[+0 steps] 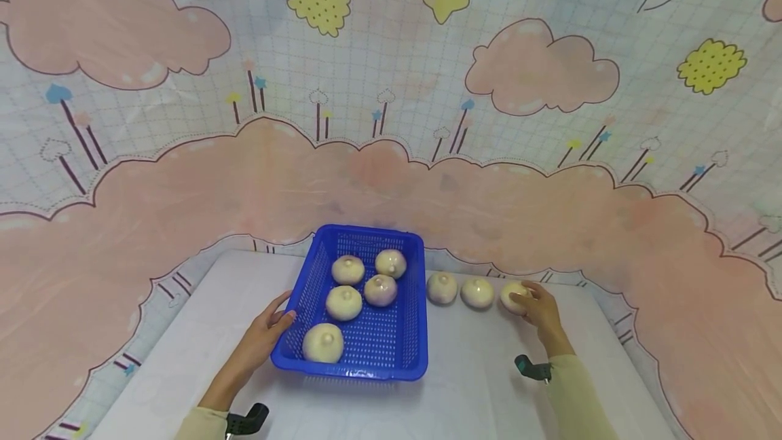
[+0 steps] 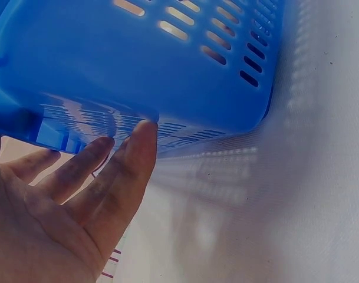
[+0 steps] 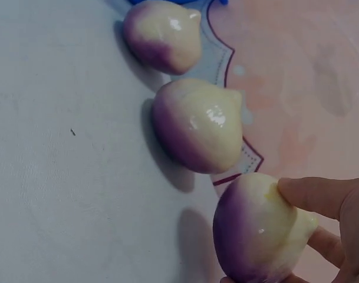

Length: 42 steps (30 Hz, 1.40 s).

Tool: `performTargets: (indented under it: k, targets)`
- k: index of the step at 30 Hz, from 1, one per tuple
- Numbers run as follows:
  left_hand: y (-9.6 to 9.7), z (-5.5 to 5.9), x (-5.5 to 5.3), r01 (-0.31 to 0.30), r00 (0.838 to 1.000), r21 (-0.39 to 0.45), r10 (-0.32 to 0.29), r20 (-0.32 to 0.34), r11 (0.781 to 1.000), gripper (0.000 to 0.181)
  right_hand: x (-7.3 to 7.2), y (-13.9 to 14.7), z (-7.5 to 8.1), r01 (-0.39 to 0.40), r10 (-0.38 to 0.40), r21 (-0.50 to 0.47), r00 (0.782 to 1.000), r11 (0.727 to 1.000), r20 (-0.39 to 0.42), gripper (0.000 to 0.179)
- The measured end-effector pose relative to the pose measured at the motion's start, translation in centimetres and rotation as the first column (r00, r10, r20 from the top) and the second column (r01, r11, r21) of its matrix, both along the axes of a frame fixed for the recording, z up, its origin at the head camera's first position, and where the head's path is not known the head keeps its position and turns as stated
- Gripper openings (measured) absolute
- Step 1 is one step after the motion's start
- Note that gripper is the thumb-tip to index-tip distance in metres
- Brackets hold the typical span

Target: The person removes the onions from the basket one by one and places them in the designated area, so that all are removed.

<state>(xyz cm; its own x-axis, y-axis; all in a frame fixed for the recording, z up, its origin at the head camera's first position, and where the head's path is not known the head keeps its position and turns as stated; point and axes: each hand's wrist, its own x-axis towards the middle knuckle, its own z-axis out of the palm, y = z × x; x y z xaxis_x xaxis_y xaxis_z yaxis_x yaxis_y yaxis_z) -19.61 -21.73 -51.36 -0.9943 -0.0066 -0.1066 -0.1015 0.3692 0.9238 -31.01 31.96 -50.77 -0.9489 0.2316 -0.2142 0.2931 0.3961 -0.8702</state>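
Observation:
My right hand (image 1: 540, 311) pinches a cream-and-purple turnip (image 3: 259, 230) between thumb and fingers. In the right wrist view its shadow falls on the table to the left of it. Beside it, two more turnips stand in a row, the middle one (image 1: 477, 292) and the one nearest the basket (image 1: 442, 288). A blue plastic basket (image 1: 415, 318) holds several turnips (image 1: 344, 303). At the basket's left side is my left hand (image 1: 259, 338); in the left wrist view its fingers (image 2: 141, 147) extend against the slotted outer wall, below the rim.
A white-covered table (image 1: 489, 372) lies under everything. Behind it hangs a cloth (image 1: 366, 182) printed with pink clouds and stars, which meets the table's back edge close behind the row of turnips. Each wrist wears a dark camera mount (image 1: 247, 419).

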Motion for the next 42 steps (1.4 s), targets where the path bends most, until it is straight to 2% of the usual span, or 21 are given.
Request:
performTargets:
  k: [8,14,20,24,31,37,42]
  targets:
    - [-0.1,0.0,-0.1,0.016,1.000,0.019,-0.016,0.002,1.000,0.062,-0.6,0.0,-1.2,0.021,-0.021,0.017,1.000,1.000,0.000,0.063]
    - [0.0,-0.2,-0.1,0.025,1.000,0.022,-0.025,-0.002,0.999,0.063,-0.8,-0.1,-1.5,0.025,-0.025,0.039,1.000,0.999,0.001,0.064]
    - [0.0,-0.1,0.1,0.028,1.000,0.014,-0.028,-0.006,1.000,0.063,-1.1,-0.1,-1.6,0.024,-0.026,0.044,0.999,0.999,0.040,0.068]
    - [0.0,-0.1,0.2,0.021,1.000,0.022,-0.021,-0.003,1.000,0.063,-1.0,0.0,-1.4,0.017,-0.019,0.045,0.999,0.999,0.050,0.071]
    - [0.0,0.0,0.0,0.016,1.000,0.024,-0.015,-0.007,1.000,0.063,-0.6,0.3,-1.4,0.015,-0.013,-0.024,0.999,1.000,0.053,0.077]
    - [-0.1,0.0,0.0,0.021,1.000,0.021,-0.021,-0.011,1.000,0.062,-0.3,0.3,-1.2,0.021,-0.021,-0.005,0.998,1.000,0.062,0.078]
    - [-0.1,-0.1,0.0,0.018,1.000,0.023,-0.018,-0.006,1.000,0.061,0.7,0.2,-0.9,0.027,-0.027,0.014,0.999,1.000,0.029,0.075]
